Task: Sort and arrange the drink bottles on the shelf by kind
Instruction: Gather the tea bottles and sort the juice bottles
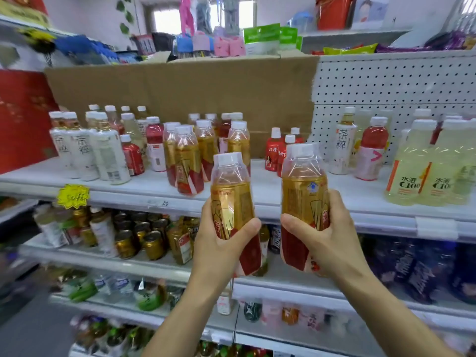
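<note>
My left hand (pixel 221 243) grips a gold-and-red labelled tea bottle (pixel 231 199) with a white cap, held upright in front of the shelf edge. A second bottle of the same kind (pixel 304 191) is in the grip of my right hand (pixel 324 235), just to the right of the first. On the white shelf (pixel 270 191) behind them stands a group of several matching gold tea bottles (pixel 188 161). White-labelled tea bottles (pixel 85 150) stand at the left, small red bottles (pixel 275 150) at the middle right, pale yellow bottles (pixel 425 173) at the far right.
A cardboard sheet (pixel 180 94) backs the shelf, with white pegboard (pixel 386 86) to its right. A pink-red drink bottle (pixel 371 150) and a white tea bottle (pixel 343 143) stand at the right. Lower shelves hold cans (pixel 152 240) and more bottles. A yellow price tag (pixel 73 195) hangs at the left.
</note>
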{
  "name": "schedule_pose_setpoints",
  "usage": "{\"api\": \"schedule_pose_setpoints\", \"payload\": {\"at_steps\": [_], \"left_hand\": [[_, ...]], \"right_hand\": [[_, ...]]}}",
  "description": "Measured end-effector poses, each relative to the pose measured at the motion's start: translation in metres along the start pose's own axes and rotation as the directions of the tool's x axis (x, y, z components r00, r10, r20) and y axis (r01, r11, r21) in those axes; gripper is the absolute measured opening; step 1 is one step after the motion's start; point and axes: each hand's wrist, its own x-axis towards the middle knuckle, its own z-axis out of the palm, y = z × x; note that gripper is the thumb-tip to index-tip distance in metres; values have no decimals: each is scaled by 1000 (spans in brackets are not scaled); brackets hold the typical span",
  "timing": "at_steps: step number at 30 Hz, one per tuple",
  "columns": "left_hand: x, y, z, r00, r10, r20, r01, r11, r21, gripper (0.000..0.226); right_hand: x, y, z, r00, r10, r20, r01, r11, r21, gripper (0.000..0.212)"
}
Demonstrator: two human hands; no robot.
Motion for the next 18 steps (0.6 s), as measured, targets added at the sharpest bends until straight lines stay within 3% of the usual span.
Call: {"api": "schedule_pose_setpoints", "payload": {"at_steps": [8,18], "left_hand": [[53,-20,-99,999,-15,-29,16,1000,25,65],[160,-44,-214,999,33,-20,-32,997,69,62]], "right_hand": [[19,-11,101,1000,26,12,-27,999,38,46],[50,-18,217,986,103,-130,-97,994,54,42]]}}
